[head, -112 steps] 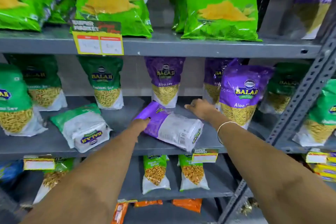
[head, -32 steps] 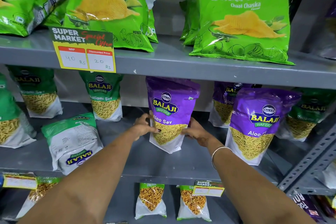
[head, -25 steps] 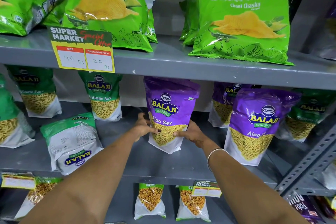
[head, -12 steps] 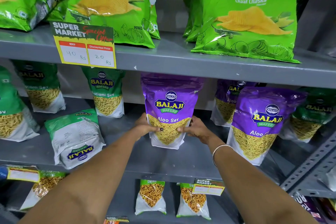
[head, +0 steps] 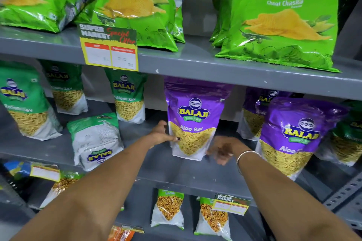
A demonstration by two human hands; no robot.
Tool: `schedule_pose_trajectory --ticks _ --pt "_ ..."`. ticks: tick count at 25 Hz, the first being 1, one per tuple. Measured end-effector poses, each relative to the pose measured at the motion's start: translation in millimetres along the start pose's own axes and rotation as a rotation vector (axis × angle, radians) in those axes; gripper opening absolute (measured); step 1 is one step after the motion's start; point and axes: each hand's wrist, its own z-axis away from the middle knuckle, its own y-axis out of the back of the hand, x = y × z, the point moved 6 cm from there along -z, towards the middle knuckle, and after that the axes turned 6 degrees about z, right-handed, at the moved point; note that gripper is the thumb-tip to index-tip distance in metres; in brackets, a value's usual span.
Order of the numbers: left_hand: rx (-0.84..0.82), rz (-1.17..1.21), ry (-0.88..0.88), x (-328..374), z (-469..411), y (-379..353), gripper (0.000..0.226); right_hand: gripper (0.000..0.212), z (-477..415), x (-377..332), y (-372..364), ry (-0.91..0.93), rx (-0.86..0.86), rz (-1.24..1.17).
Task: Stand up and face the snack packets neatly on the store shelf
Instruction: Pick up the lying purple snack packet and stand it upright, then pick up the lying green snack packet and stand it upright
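A purple Aloo Sev packet (head: 193, 117) stands upright and faces front in the middle of the grey middle shelf (head: 176, 168). My left hand (head: 161, 135) grips its lower left edge, thumb on the front. My right hand (head: 221, 149), blurred with loose fingers, hovers just off the packet's lower right corner and holds nothing. A green-and-white packet (head: 96, 139) lies on its back to the left, with the back label showing. Another purple packet (head: 290, 135) stands at the right.
Green sev packets (head: 127, 98) stand along the back left of the middle shelf. Large green chip bags (head: 278, 19) fill the upper shelf, whose edge carries a yellow price tag (head: 109, 53). Small packets (head: 169, 209) stand on the lower shelf. A slotted upright (head: 344, 195) rises at the right.
The purple packet that lay flat was lifted and stood upright facing front. In the last half second my right hand came off its lower right side; my left hand stays on it.
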Motion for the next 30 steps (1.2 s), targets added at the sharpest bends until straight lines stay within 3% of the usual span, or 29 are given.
schedule_pose_trajectory --ticks 2,4,7,9,11,12,13,16,18,21,25,28,30 --pt "0.128 -0.059 -0.024 -1 6 34 0.048 0.015 1 -5 -13 -0.096 -0.156 0.097" --pt "0.227 -0.166 -0.019 -6 11 81 0.027 0.015 -1 -31 -30 -0.096 -0.199 0.116" --pt "0.377 -0.305 0.062 -38 11 169 0.034 0.029 9 -91 -84 -0.094 -0.495 0.298" --pt "0.479 -0.288 0.123 -69 14 221 0.049 0.030 8 -138 -114 -0.023 -0.434 0.279" --pt "0.493 -0.279 0.205 -106 13 261 0.062 0.029 2 -189 -145 0.092 -0.238 0.163" --pt "0.461 -0.298 0.254 -125 11 274 0.069 0.033 0 -209 -158 0.157 -0.133 0.084" --pt "0.406 -0.163 0.364 -145 10 283 0.074 0.038 -4 -225 -171 0.197 -0.040 0.016" --pt "0.079 0.407 0.631 -178 10 277 0.065 0.041 -18 -247 -207 0.195 0.026 -0.242" --pt "-0.023 0.484 0.637 -180 7 276 0.042 0.033 -21 -255 -221 0.168 -0.012 -0.277" --pt "-0.067 0.539 0.617 -178 1 274 0.023 0.028 -27 -260 -226 0.116 -0.003 -0.137" --pt "-0.122 0.578 0.629 -180 1 271 0.029 0.052 -30 -260 -230 0.085 -0.023 -0.070" --pt "-0.119 0.661 0.645 -176 8 273 0.036 0.032 -26 -259 -239 0.073 -0.140 -0.237" --pt "-0.147 0.686 0.621 -170 15 276 0.035 0.034 -22 -260 -244 0.045 -0.215 -0.350"
